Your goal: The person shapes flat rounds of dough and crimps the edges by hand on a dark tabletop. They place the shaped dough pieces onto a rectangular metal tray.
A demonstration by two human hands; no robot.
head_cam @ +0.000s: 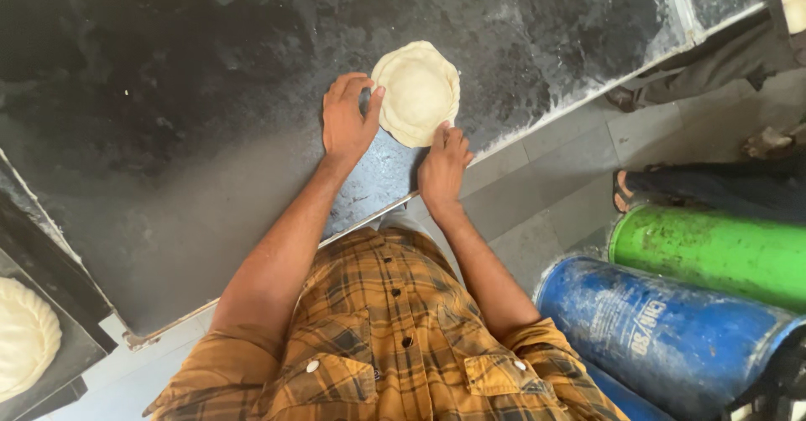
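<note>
A pale round flat disc of dough (417, 91) lies on a dark, flour-dusted worktop (185, 119). My left hand (348, 119) rests flat on the worktop with its fingers spread, thumb touching the dough's left edge. My right hand (443, 165) presses its fingertips on the dough's near edge. Neither hand holds anything. My arms come out of a yellow-brown checked shirt (395, 329).
Another pale dough round (25, 337) lies on a dark tray at the lower left. A green cylinder (714, 249) and a blue cylinder (663, 329) lie on the tiled floor at right. Other people's sandalled feet (625, 190) stand beyond the worktop's metal edge (588, 102).
</note>
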